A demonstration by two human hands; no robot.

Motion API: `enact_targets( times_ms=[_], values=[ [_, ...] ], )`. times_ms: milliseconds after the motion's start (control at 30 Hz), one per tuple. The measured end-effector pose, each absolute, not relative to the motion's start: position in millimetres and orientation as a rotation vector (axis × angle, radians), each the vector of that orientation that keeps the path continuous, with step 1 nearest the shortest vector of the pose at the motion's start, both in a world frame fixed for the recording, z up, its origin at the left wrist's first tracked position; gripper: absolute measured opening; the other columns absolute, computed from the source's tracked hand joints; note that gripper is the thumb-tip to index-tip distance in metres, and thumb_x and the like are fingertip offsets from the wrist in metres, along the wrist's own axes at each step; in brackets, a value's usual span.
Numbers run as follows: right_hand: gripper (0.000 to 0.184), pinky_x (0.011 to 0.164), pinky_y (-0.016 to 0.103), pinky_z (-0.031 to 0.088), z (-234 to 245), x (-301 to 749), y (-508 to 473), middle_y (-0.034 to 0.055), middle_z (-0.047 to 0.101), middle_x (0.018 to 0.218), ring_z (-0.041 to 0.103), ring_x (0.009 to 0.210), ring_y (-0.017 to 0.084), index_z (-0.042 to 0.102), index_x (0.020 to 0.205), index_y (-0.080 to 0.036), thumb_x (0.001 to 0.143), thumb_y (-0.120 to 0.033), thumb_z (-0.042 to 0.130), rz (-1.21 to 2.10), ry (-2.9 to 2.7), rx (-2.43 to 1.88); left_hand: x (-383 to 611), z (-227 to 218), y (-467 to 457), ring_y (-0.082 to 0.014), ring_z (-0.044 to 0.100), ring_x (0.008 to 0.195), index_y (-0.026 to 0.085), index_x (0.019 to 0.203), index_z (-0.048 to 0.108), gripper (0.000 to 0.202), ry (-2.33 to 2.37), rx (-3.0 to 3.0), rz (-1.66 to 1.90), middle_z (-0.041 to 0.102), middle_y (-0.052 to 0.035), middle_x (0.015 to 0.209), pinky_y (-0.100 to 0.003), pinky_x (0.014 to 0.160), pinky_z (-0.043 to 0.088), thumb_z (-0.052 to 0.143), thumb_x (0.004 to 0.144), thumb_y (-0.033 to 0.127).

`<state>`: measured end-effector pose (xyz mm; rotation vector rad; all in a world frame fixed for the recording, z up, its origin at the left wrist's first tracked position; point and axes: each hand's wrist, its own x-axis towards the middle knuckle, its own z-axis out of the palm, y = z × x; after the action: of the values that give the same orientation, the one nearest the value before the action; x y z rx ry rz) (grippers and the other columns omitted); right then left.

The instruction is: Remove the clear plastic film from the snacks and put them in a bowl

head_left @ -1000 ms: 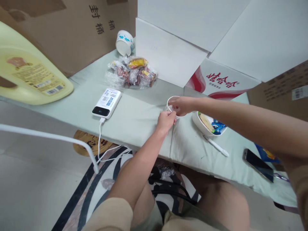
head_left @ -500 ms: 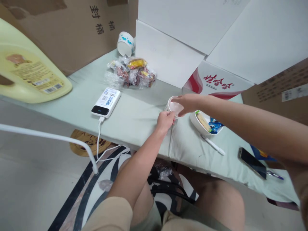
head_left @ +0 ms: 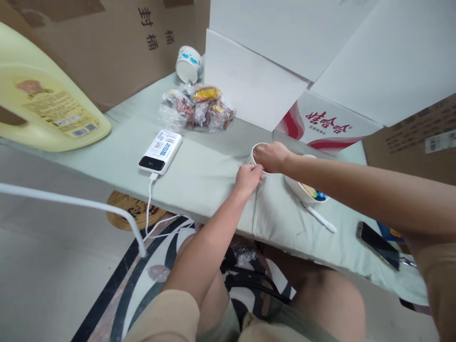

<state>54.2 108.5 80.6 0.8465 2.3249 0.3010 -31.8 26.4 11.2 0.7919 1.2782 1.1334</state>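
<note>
A white paper bowl (head_left: 253,151) is held near the table's front edge, slightly tilted, its mouth toward me. My left hand (head_left: 249,179) is closed on its near rim, thumb on top. My right hand (head_left: 272,156) reaches into the bowl from the right, fingers bunched and pointing down; the fingertips and anything between them are hidden inside. Under my right forearm stands a white dish (head_left: 301,190) with blue and yellow wrapped snacks (head_left: 315,192), partly covered by the arm.
A white power bank (head_left: 160,152) with a plugged-in cable lies left, near wrapped snack packs (head_left: 201,107) and a tipped paper bowl (head_left: 189,64). A yellow jug (head_left: 53,104) stands far left. White boxes (head_left: 252,76) stand behind. A white pen-like stick (head_left: 318,217) and a phone (head_left: 378,244) lie right.
My right hand has dipped deeper into the bowl, its fingers drawing together from a spread pose at the rim. My left hand keeps its hold. The view has shifted slightly.
</note>
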Motion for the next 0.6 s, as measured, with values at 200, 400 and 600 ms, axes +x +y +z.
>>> enact_targets(
  times_ms=[200, 400, 600],
  values=[
    [0.062, 0.078, 0.033, 0.052, 94.1, 59.1, 116.4, 0.0130, 0.070, 0.127, 0.070, 0.101, 0.028, 0.050, 0.146, -0.018, 0.086, -0.028, 0.063, -0.079, 2.168, 1.134, -34.5, 12.1, 25.8, -0.0110, 0.052, 0.051, 0.019, 0.051, 0.051, 0.031, 1.272, 0.764, 1.158, 0.052, 0.0029, 0.052, -0.025, 0.057, 0.036, 0.052, 0.081, 0.026],
    [0.039, 0.077, 0.040, 0.051, 142.0, 45.4, 114.0, 0.0116, 0.073, 0.119, 0.069, 0.104, 0.033, 0.067, 0.128, -0.029, 0.093, -0.039, 0.052, 0.216, 2.298, 1.337, -34.7, 20.4, 27.0, -0.0150, 0.064, 0.072, 0.019, 0.062, 0.060, 0.024, 1.216, 0.642, 1.154, 0.068, -0.0024, 0.071, -0.026, 0.066, 0.042, 0.052, 0.081, 0.031],
    [0.047, 0.090, 0.040, 0.051, 126.9, -53.5, 130.7, 0.0116, 0.062, 0.137, 0.060, 0.120, 0.031, 0.056, 0.138, -0.026, 0.091, -0.024, 0.050, 0.044, 2.751, 1.033, -36.9, 28.7, 22.4, -0.0136, 0.064, 0.064, 0.017, 0.058, 0.061, 0.027, 1.167, 0.710, 1.017, 0.068, -0.0045, 0.069, -0.026, 0.064, 0.044, 0.053, 0.081, 0.028]
  ],
)
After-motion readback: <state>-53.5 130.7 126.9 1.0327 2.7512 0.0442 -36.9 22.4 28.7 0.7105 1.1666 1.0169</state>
